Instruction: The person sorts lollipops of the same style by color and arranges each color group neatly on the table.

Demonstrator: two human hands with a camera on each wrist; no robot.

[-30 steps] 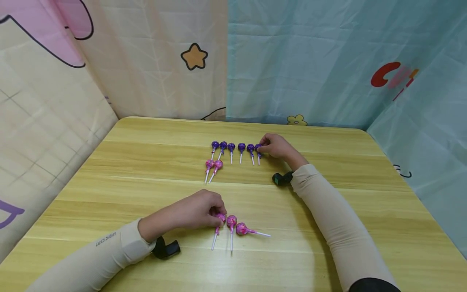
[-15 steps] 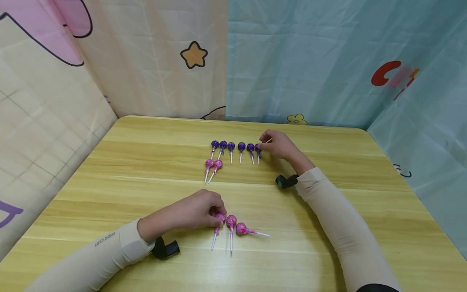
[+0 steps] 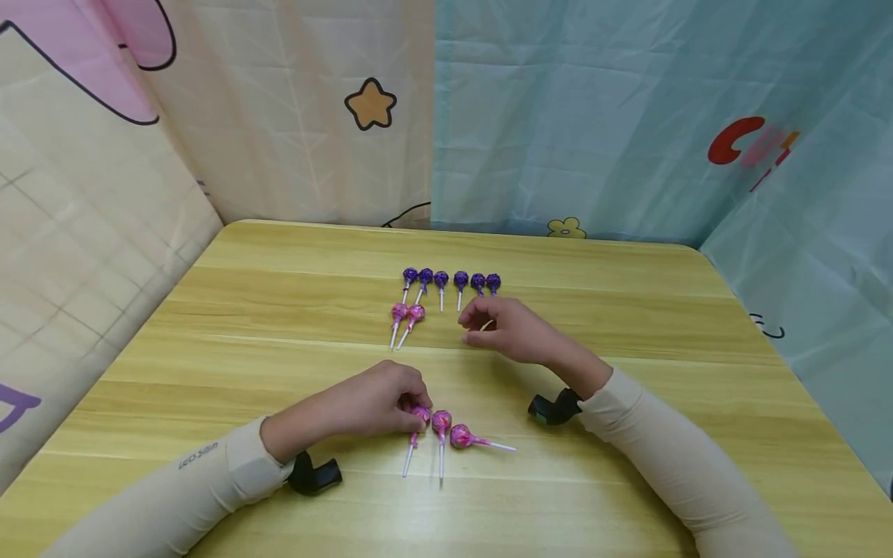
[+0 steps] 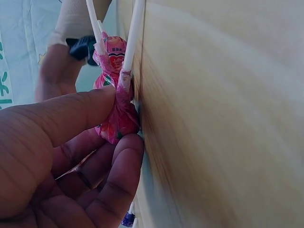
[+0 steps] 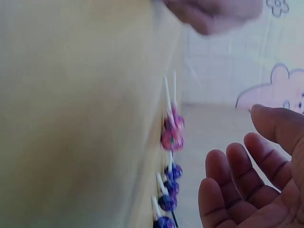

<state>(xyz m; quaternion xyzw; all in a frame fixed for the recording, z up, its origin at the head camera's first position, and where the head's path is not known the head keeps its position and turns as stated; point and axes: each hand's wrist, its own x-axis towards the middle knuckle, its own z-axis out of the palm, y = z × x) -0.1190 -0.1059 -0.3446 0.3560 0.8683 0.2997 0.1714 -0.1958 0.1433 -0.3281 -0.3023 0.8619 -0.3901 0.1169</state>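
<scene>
My left hand (image 3: 373,399) pinches the wrapped head of a pink lollipop (image 4: 119,124) between thumb and fingers, low over the table. Just to its right lie two more pink lollipops, one with its stick toward me (image 3: 442,422) and one turned sideways (image 3: 462,436). My right hand (image 3: 512,329) hovers over the middle of the table, its fingers loosely bent and nothing between them. Beyond it runs a row of several purple lollipops (image 3: 461,279); the hand covers the sticks of the rightmost ones. Two pink lollipops (image 3: 416,313) lie side by side in front of that row's left end.
The wooden table (image 3: 265,310) has rounded far corners. Printed curtains (image 3: 558,116) hang behind it and at both sides. A black wrist camera (image 3: 314,474) sits at the left cuff, another black camera (image 3: 554,407) at the right.
My right hand has left the rightmost purple lollipop and come back toward me and slightly left. My left hand keeps its pinch in the same place.
</scene>
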